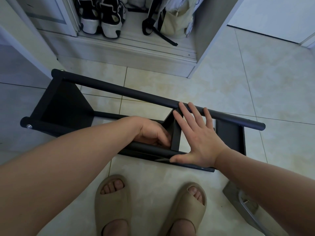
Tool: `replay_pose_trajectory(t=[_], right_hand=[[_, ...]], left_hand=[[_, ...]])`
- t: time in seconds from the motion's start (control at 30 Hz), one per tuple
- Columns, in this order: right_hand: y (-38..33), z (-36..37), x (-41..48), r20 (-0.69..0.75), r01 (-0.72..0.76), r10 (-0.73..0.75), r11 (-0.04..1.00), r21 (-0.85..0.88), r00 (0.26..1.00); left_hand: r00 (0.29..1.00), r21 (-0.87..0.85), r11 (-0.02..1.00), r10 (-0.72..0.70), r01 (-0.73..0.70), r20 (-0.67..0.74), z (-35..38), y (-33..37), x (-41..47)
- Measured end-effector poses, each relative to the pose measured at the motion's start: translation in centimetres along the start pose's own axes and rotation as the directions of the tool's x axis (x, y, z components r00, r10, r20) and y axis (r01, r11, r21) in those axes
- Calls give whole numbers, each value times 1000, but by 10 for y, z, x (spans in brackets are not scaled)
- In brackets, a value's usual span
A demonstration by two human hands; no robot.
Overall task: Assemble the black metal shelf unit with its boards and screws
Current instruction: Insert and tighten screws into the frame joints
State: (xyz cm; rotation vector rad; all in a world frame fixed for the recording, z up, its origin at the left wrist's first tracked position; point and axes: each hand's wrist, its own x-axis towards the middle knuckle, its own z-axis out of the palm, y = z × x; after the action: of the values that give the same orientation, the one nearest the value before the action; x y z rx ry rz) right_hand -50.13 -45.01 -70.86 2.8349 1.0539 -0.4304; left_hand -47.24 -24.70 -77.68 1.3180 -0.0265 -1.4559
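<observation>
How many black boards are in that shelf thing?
3: left board at the left end of the frame, middle board between left hand and right hand, right board at the right end. Arms may hide more.

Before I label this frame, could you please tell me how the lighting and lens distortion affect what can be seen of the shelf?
Head view: dim, bluish light, so the black shelf frame loses its inner detail; wide-angle bowing bends the floor tiles and enlarges the forearms; the right hand is sharp.

Pale tiled floor (221, 86) before an open white wardrobe (129, 53)
</observation>
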Motion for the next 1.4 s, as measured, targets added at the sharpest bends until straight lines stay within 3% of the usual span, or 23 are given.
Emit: replay_pose_trajectory(t=[0.5, 0.67, 1.27, 1.4], right_hand=[[2, 4, 0, -38, 15, -14, 1000, 22, 999], [2, 5, 1, -50, 15, -13, 999, 32, 999], [4, 6, 2, -64, 26, -24, 999, 27, 998], [4, 7, 2, -64, 25, -23, 999, 29, 998]], left_hand=[[998, -86, 996, 28, -33, -52, 5, 3, -2], [999, 13, 1000, 20, -20, -43, 3, -1, 0], [998, -126, 991, 39, -45, -50, 2, 0, -1], [999, -65, 997, 46, -47, -6, 1, -2, -1]])
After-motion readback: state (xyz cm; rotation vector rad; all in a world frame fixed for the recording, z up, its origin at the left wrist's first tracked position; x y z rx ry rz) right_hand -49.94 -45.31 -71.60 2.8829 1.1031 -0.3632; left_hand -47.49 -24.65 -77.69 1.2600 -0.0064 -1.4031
